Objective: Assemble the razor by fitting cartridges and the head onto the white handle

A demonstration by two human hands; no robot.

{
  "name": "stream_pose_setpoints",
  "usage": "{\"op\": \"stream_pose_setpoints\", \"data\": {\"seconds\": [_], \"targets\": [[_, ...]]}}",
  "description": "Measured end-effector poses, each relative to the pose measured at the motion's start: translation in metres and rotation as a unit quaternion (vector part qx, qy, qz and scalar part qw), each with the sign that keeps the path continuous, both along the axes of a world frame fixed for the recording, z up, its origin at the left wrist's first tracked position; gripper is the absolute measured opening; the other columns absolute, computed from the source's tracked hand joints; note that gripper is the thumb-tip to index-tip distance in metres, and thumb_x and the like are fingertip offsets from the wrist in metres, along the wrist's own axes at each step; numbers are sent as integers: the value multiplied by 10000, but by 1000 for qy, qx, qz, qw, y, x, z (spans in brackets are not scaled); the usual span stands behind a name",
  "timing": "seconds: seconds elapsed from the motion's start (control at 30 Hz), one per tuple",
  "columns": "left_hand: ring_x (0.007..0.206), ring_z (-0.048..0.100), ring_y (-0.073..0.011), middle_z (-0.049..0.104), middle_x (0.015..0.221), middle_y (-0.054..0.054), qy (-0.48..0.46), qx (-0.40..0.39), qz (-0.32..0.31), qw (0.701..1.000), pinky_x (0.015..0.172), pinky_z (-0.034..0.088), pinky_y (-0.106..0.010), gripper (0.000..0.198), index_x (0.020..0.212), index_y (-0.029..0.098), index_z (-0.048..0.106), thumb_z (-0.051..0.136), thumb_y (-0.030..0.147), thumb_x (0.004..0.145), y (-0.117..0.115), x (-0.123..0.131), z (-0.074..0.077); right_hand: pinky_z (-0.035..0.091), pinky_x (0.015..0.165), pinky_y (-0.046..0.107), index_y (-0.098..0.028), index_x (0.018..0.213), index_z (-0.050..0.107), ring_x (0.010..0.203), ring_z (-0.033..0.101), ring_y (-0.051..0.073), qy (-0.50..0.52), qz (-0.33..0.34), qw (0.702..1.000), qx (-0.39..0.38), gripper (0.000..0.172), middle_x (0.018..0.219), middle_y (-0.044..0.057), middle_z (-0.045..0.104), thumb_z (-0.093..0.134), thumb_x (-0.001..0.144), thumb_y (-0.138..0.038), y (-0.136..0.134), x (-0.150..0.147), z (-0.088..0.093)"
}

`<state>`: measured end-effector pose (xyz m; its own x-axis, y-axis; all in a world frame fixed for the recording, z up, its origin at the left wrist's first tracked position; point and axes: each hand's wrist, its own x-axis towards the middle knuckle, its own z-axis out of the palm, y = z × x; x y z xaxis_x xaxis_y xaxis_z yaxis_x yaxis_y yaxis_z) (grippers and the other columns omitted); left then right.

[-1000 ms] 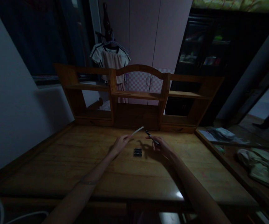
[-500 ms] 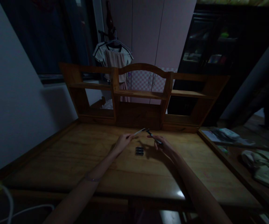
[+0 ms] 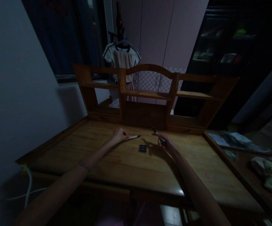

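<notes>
While in two hands (image 3: 119,136) (image 3: 170,146), two slim tools (image 3: 134,137) (image 3: 159,137)

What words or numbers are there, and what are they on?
None can be read.
Dark-tipped white stick in the left hand: too small.
Black-and-white tool in the right hand: too small.
Dark ridged object on the wooden desk: too small.
White paper beside the desk: too blurred.

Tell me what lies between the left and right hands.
Head view: a white stick in the left hand, a dark tool in the right hand and, on the desk, a dark ribbed item.
</notes>
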<state>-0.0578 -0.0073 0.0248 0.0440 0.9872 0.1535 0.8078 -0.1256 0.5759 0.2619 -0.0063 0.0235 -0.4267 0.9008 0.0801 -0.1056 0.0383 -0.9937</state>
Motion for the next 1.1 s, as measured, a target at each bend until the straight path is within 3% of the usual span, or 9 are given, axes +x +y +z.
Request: {"op": "stream_pose_setpoints", "data": {"seconds": [0.13,0.23,0.37,0.47,0.53,0.7,1.1], "targets": [[591,551,-156,636,610,-34,1,-60,0,998,528,314,-234,255,660,135,706,687,386,621,-7,-11,-8,135,374,225,-155,1080,647,354,295,65,6,-2,1000,-10,460,439,-37,486,518,800,-496,1,3,-2],[622,553,-163,637,653,-49,27,-30,-17,999,556,335,-243,207,677,134,699,684,335,633,-8,-7,-3,153,379,219,-153,1078,650,366,315,69,13,-6,1000,-6,451,442,-32,488,517,802,-484,1,5,-3],[772,556,-178,636,819,-73,36,97,-78,992,664,375,-253,178,799,155,710,659,273,677,-8,25,13,197,394,219,-141,1086,647,380,362,85,5,-2,1000,-24,456,439,-24,493,507,803,-470,2,6,-5],[814,563,-188,635,845,-61,24,75,-193,978,697,388,-260,160,794,182,722,667,253,660,-9,57,15,215,400,224,-142,1083,646,375,372,92,2,-7,999,-33,449,424,-29,482,506,798,-460,6,6,-9],[795,571,-196,640,804,-59,21,45,-226,973,675,391,-265,155,770,179,726,670,220,631,-11,74,8,224,403,222,-142,1076,647,375,383,93,0,-9,999,-40,445,426,-28,487,504,798,-458,9,6,-12],[651,576,-171,652,700,-49,11,-31,-222,974,579,378,-248,202,763,145,721,639,137,578,-11,93,-6,218,393,215,-135,1080,645,350,347,84,-3,10,999,-41,469,411,-35,473,483,797,-472,13,5,-19],[626,560,-154,642,646,-23,88,-47,-205,974,555,356,-233,119,655,149,704,663,150,543,7,100,-13,239,422,221,-129,1077,653,386,381,96,-5,9,1000,-27,460,425,-23,485,494,805,-464,7,3,-13]]}}
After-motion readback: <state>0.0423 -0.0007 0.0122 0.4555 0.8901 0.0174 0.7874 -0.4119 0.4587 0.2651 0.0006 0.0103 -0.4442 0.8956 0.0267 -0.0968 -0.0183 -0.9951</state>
